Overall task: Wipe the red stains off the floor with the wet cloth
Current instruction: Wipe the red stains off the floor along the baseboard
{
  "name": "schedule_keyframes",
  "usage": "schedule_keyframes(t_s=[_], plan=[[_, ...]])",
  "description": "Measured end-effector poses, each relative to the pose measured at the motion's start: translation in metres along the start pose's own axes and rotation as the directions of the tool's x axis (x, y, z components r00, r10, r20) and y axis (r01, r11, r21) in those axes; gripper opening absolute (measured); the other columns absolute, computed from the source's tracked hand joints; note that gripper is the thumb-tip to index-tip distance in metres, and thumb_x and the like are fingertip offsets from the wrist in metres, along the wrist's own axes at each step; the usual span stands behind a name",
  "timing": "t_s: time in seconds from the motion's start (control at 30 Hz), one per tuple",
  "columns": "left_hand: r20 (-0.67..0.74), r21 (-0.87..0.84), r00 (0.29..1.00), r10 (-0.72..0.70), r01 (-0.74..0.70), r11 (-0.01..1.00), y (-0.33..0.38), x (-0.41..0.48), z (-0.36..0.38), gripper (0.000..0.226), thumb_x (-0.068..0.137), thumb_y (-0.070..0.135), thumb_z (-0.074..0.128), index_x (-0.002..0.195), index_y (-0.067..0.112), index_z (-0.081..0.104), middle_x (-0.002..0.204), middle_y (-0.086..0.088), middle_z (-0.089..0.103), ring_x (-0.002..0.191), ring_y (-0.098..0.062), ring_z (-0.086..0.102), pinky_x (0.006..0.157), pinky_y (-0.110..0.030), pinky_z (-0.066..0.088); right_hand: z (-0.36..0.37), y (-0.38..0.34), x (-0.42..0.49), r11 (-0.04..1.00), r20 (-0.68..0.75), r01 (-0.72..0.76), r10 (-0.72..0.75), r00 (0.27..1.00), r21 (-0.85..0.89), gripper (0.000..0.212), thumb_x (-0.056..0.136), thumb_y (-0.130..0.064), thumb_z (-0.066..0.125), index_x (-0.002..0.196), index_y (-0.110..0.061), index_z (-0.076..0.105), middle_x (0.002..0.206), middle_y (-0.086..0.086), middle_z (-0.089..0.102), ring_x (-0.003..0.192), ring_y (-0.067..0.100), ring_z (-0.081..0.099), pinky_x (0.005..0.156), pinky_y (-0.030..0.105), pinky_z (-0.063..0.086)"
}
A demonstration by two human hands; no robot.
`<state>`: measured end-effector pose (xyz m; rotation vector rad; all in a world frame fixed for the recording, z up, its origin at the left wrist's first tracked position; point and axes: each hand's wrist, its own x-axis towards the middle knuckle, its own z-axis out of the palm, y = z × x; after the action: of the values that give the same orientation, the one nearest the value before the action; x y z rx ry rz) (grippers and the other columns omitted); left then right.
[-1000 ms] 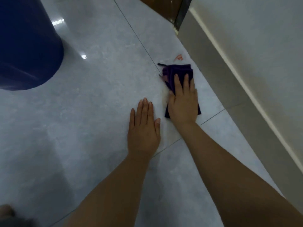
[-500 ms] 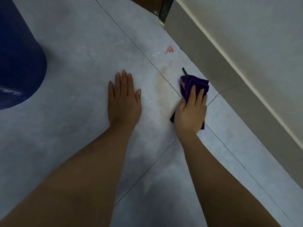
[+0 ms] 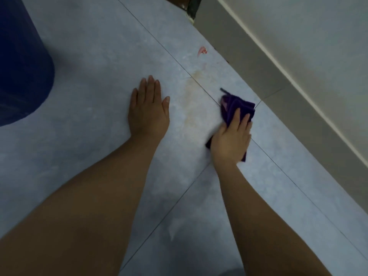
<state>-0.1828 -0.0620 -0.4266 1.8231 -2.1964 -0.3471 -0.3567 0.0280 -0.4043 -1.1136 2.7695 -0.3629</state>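
My right hand (image 3: 231, 141) presses a folded dark purple cloth (image 3: 236, 107) flat on the grey tiled floor (image 3: 95, 56); the cloth's far half sticks out beyond my fingers. A small red stain (image 3: 202, 50) lies on the tile farther ahead, apart from the cloth. A pale orange smear (image 3: 194, 96) runs along the floor between my two hands. My left hand (image 3: 148, 110) rests flat on the tile with fingers together, holding nothing.
A large dark blue round container (image 3: 22, 62) stands at the left. A grey skirting and white wall (image 3: 298, 56) run diagonally along the right. A dark door frame base (image 3: 192, 5) is at the top.
My right hand has drawn the cloth back toward me and to the right, away from the red stain, uncovering a pale smear. My left hand has stayed planted on the tile.
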Motion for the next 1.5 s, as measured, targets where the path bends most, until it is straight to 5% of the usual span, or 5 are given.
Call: schedule_keyframes(t_s=[0.1, 0.3, 0.6, 0.97, 1.5], plan=[[-0.005, 0.006, 0.998, 0.069, -0.069, 0.998, -0.01, 0.0, -0.003, 0.065, 0.102, 0.042, 0.012, 0.152, 0.005, 0.033, 0.159, -0.013, 0.029, 0.149, -0.028, 0.025, 0.121, -0.042, 0.018, 0.015, -0.049, 0.003, 0.999, 0.001, -0.026, 0.026, 1.0, 0.022, 0.059, 0.102, -0.031, 0.032, 0.158, -0.021, 0.014, 0.165, 0.009, 0.009, 0.152, 0.029, 0.005, 0.123, 0.045, 0.009], [-0.016, -0.041, 0.997, 0.081, -0.082, 0.996, -0.012, 0.008, -0.01, 0.064, 0.102, 0.04, 0.014, 0.149, 0.004, 0.039, 0.156, -0.013, 0.037, 0.145, -0.029, 0.033, 0.118, -0.042, 0.022, 0.02, -0.042, -0.052, 0.864, 0.063, 0.501, -0.504, 0.862, 0.054, 0.057, 0.098, -0.025, 0.037, 0.154, -0.023, 0.03, 0.162, 0.006, 0.025, 0.151, 0.023, 0.016, 0.124, 0.043, 0.013], [-0.047, 0.068, 0.996, 0.072, -0.069, 0.995, -0.008, 0.035, -0.011, 0.061, 0.105, 0.037, 0.016, 0.155, 0.002, 0.021, 0.162, -0.017, 0.019, 0.151, -0.029, 0.015, 0.124, -0.044, 0.007, -0.009, -0.011, 0.051, 0.993, -0.095, -0.11, 0.113, 0.989, 0.043, 0.059, 0.102, -0.027, 0.033, 0.157, -0.016, 0.016, 0.165, 0.011, 0.011, 0.152, 0.027, 0.009, 0.123, 0.043, 0.009], [-0.059, 0.107, 0.998, 0.03, -0.024, 0.994, -0.02, 0.05, -0.001, 0.059, 0.105, 0.035, 0.017, 0.154, 0.003, 0.025, 0.161, -0.016, 0.025, 0.15, -0.028, 0.02, 0.123, -0.046, 0.014, 0.04, -0.142, 0.115, 0.972, 0.004, 0.234, -0.234, 0.972, 0.002, 0.06, 0.099, -0.024, 0.032, 0.157, -0.015, 0.017, 0.163, 0.012, 0.017, 0.15, 0.03, 0.013, 0.123, 0.041, 0.012], [-0.071, 0.128, 0.997, 0.033, -0.024, 0.991, -0.019, 0.05, 0.001, 0.057, 0.107, 0.034, 0.017, 0.153, 0.001, 0.027, 0.16, -0.016, 0.027, 0.15, -0.028, 0.021, 0.123, -0.046, 0.015, 0.025, -0.087, 0.095, 0.561, 0.195, 0.819, -0.822, 0.535, 0.12, 0.051, 0.102, -0.035, 0.04, 0.151, -0.022, 0.038, 0.159, 0.003, 0.033, 0.148, 0.021, 0.025, 0.121, 0.04, 0.021]])
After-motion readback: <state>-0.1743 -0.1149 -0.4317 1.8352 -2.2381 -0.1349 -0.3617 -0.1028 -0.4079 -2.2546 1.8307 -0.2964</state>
